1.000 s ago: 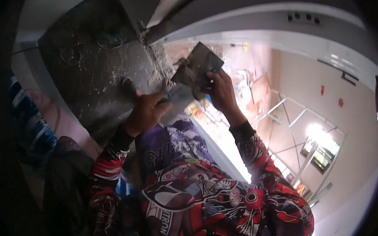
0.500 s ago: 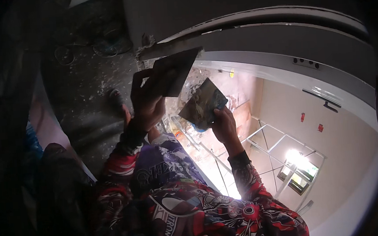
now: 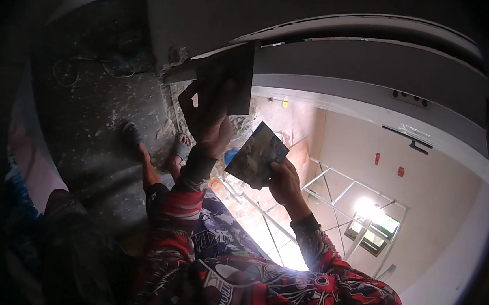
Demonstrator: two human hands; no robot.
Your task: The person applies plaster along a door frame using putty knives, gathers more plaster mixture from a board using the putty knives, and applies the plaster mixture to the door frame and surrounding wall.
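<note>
Two hands at work, each with a flat, square-cornered plate. The left hand (image 3: 211, 123) is bent around a dark plate (image 3: 242, 87), its fingers lying over the near face; deep shadow hides the exact hold and any handle. This plate extends above and to the right of the left hand, overlapping in view the edge of a long grey beam (image 3: 329, 61); whether the two touch cannot be told. The right hand (image 3: 285, 182), lower and farther right, grips the lower right edge of a smeared plate (image 3: 256, 156) between thumb and fingers. The smeared plate is tilted so that one corner points upward, and its face bears pale, uneven streaks; it lies to the upper left of the right hand, below the dark plate and apart from it in view. A blue object (image 3: 231, 155), partly hidden, shows just left of the smeared plate. Below and left of the left hand are two sandalled feet (image 3: 182, 148) on a dark, speckled floor (image 3: 97, 112); loops of cable (image 3: 67, 72) lie farther up and left. To the right of the right hand stands a pale metal frame (image 3: 366, 186), with a bright window (image 3: 375, 234) beyond.
</note>
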